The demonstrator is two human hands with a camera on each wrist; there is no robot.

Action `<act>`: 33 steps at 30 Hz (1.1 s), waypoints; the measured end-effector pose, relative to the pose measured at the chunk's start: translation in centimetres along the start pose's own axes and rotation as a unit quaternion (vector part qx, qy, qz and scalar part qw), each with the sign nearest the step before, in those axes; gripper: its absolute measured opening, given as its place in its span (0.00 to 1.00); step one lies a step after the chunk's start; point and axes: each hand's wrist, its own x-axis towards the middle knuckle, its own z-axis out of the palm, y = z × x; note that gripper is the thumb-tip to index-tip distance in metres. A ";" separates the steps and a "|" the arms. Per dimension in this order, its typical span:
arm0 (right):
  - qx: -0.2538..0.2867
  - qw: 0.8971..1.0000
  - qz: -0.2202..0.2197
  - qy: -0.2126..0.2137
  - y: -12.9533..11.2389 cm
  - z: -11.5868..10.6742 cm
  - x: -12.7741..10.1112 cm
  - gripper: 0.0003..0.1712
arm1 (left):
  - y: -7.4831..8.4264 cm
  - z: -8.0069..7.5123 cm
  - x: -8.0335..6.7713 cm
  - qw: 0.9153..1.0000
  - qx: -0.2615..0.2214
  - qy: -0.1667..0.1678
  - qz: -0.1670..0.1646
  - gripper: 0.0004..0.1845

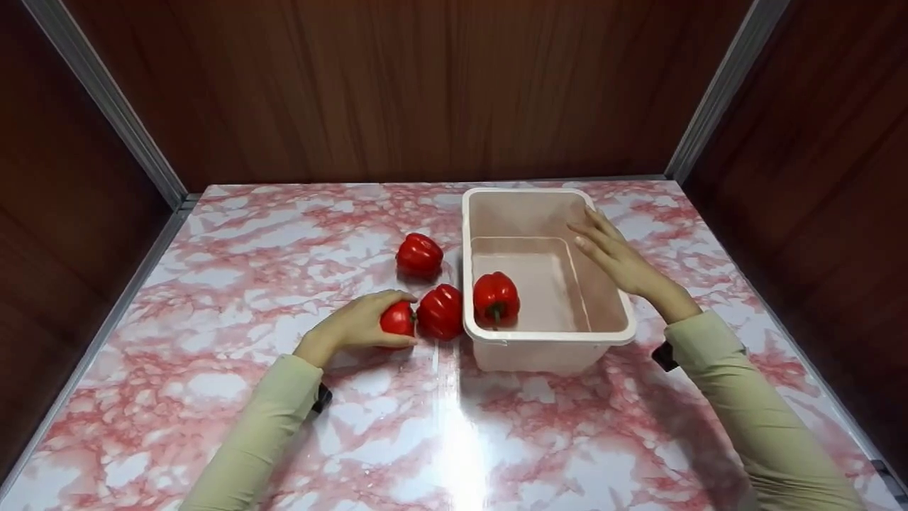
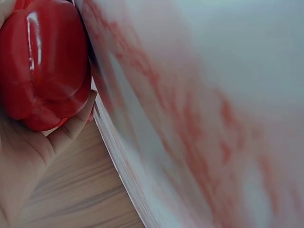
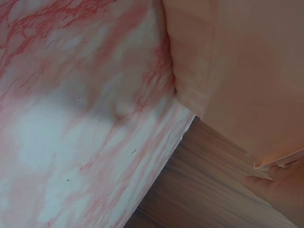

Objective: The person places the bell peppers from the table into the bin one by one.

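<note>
My left hand [image 1: 362, 323] curls round a red bell pepper [image 1: 399, 319] on the marble-patterned table; the left wrist view shows that pepper [image 2: 42, 61] filling my palm. A second pepper [image 1: 440, 311] lies right beside it, touching the tub's near left corner. A third pepper [image 1: 419, 255] sits farther back, left of the tub. A fourth pepper [image 1: 496, 299] lies inside the pale pink plastic tub [image 1: 550, 337], at its near left corner. My right hand [image 1: 611, 250] rests with straight fingers on the tub's right rim, which also shows in the right wrist view as the tub wall [image 3: 237, 71].
The pink and white marble table [image 1: 454, 426] is boxed in by brown wooden walls [image 1: 397, 85] at the back and on both sides, with metal corner strips [image 1: 106, 92].
</note>
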 end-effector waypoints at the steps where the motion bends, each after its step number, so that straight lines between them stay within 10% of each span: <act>1: 0.000 1.000 0.000 0.000 0.0 0.0 0.0 0.28 | 0.0 0.0 0.0 1.000 0.000 0.000 0.000 0.38; 33: 0.004 1.000 0.006 -0.004 0.0 0.1 0.0 0.28 | 0.3 -1.1 0.5 0.999 -0.027 0.016 0.000 0.39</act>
